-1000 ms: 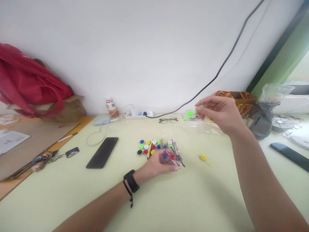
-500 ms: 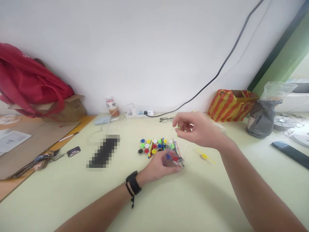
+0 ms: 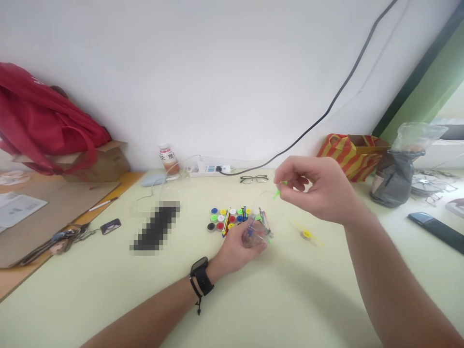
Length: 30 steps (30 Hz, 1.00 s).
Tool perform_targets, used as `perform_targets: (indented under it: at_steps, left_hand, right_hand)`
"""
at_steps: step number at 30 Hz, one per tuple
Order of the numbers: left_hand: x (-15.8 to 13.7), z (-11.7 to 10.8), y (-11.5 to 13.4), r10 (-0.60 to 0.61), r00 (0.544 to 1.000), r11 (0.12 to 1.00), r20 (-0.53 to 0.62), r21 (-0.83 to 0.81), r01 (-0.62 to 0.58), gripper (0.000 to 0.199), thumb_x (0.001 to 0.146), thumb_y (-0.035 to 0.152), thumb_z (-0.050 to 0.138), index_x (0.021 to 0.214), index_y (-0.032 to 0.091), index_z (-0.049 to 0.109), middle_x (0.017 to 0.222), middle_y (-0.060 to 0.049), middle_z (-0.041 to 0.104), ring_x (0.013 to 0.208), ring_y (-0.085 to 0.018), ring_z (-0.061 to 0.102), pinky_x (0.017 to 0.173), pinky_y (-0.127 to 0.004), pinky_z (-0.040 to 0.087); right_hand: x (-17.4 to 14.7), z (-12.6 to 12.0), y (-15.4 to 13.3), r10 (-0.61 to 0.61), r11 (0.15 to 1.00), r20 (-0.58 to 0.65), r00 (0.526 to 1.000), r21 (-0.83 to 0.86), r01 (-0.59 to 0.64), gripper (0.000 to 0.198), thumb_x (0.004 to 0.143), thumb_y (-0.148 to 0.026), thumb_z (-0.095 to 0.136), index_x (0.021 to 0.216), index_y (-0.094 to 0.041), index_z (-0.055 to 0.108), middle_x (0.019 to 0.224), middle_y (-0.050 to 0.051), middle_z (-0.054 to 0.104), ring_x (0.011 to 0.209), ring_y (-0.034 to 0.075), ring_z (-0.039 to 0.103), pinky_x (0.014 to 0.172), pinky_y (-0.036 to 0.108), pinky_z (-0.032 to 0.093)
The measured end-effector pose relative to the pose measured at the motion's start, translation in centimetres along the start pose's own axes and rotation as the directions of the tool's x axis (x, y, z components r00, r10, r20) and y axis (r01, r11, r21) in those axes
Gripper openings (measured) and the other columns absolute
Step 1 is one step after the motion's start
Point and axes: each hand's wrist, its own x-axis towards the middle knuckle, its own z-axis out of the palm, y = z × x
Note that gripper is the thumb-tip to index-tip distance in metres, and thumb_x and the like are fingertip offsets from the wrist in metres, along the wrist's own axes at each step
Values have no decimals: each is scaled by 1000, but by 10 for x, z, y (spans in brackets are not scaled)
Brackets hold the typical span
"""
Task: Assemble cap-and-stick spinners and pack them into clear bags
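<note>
white wall (image 3: pixel 188 82); pale tabletop (image 3: pixel 224 309); left hand (image 3: pixel 235 250) grasping clear container (image 3: pixel 259 234); right hand (image 3: pixel 317 191) pinching green piece (image 3: pixel 276 195)

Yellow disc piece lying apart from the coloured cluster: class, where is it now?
In the head view, the yellow disc piece lies on the table, right of centre, between the left hand and right forearm, below the right hand in the picture.

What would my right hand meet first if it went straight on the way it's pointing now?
Probably the eyeglasses: your right hand points left, roughly toward them. It looks raised above the table, though, so it may pass over; depth is unclear.
</note>
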Motion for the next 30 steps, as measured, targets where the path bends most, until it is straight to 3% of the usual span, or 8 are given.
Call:
perform_targets:
  at_steps: [5, 10, 16, 21, 24, 27, 28, 30]
  left_hand:
    - [0, 1, 0, 3, 1000, 1000, 1, 24, -3, 36, 81, 33, 80, 112, 19, 69, 106, -7, 76, 84, -20, 68, 75, -30, 53]
    - [-1, 1, 3, -3, 999, 996, 39, 85, 0, 37, 82, 31, 78, 115, 19, 68, 107, -6, 77, 80, -20, 67, 72, -30, 53]
    - [-1, 1, 0, 10, 997, 998, 72, 57, -14, 35, 83, 30, 78, 115, 19, 68, 110, -8, 77, 91, -23, 71, 81, -33, 55]
    - [-2, 3, -5, -68, 995, 987, 74, -142, 78, 46, 80, 34, 84, 118, 18, 65, 112, -11, 77, 97, -26, 74, 87, -38, 57]
    - [-1, 2, 2, -60, 993, 946, 100, -313, 88, 48, 77, 35, 87, 116, 16, 66, 116, -14, 76, 101, -28, 74, 91, -40, 58]
    - [-1, 1, 9, -25, 987, 937, 160, -340, 79, 44, 77, 35, 88, 112, 16, 70, 118, -13, 75, 108, -28, 72, 98, -40, 56]
    - [-1, 0, 9, -30, 985, 937, 169, -339, 87, 45, 77, 36, 88, 114, 16, 71, 118, -13, 75, 109, -28, 72, 98, -40, 56]
    - [-1, 1, 7, -70, 984, 933, 165, -339, 123, 47, 77, 37, 88, 117, 18, 71, 120, -12, 75, 109, -27, 72, 98, -39, 56]
  right_hand:
    - [0, 2, 3, 65, 992, 273, 960, -125, -32, 19, 72, -8, 60, 82, -24, 59, 61, -6, 49, 58, 12, 45, 53, 25, 35]
    - [0, 15, 8, 123, 971, 358, 926, -237, -38, 23, 72, -6, 57, 86, -24, 54, 63, -7, 53, 60, 12, 47, 54, 25, 30]
    - [1, 21, 11, 133, 981, 435, 890, -184, -57, 16, 79, -16, 65, 89, -24, 56, 74, -3, 61, 68, 15, 53, 55, 25, 33]
    - [4, -4, 20, 127, 990, 360, 924, -102, -96, 12, 93, -35, 62, 96, -24, 61, 70, -3, 59, 62, 14, 51, 56, 26, 37]
    - [4, -24, 48, 228, 972, 294, 928, -130, -197, 19, 96, -41, 57, 94, -23, 62, 77, 0, 64, 68, 16, 57, 59, 27, 41]
    - [2, -30, 92, 456, 881, 391, 800, -325, -343, 28, 89, -48, 64, 96, -22, 67, 91, 6, 71, 78, 21, 66, 61, 29, 46]
    - [0, -27, 107, 533, 840, 461, 710, -387, -380, 31, 84, -49, 69, 97, -22, 68, 99, 8, 73, 80, 22, 68, 62, 30, 47]
    - [-4, -15, 131, 658, 751, 602, 453, -470, -464, 39, 73, -49, 79, 98, -21, 68, 100, 8, 75, 77, 23, 70, 64, 31, 49]
